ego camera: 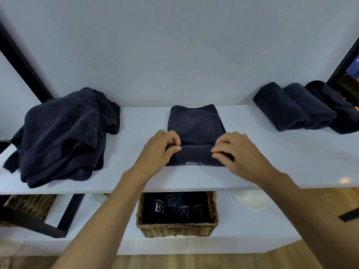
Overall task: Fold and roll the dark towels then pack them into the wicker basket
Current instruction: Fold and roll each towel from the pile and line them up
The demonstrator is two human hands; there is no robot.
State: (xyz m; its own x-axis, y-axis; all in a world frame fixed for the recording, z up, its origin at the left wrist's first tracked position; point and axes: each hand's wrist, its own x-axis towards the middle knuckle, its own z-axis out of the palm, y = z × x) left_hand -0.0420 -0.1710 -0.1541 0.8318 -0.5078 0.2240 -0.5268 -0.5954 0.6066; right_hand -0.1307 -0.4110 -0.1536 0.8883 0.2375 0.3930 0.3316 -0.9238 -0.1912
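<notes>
While the near end of the folded towel (195, 133) is turned over on itself into a low first coil, the step in hand looks like the start of rolling: the left hand (158, 150) has its grip pinched on the coil's left end, thumb under and fingers curled over, and the right hand (236, 150) is clamped the same way on the right end. The towel lies at the centre of the white bench (291, 162), a long dark strip of soft, matte pile running toward twelve o'clock. The next move, I judge, calls for both hands to push the coil away evenly, keeping it tight so the ends stay square. At nine o'clock a heap of loose towels (62, 136) sits crumpled and creased; at two o'clock three rolled towels (299, 107) lie side by side, plump cylinders. At six o'clock, on the lower shelf, the wicker basket (177, 229), coarse brown weave, already holds dark rolls with pale printed lettering.
</notes>
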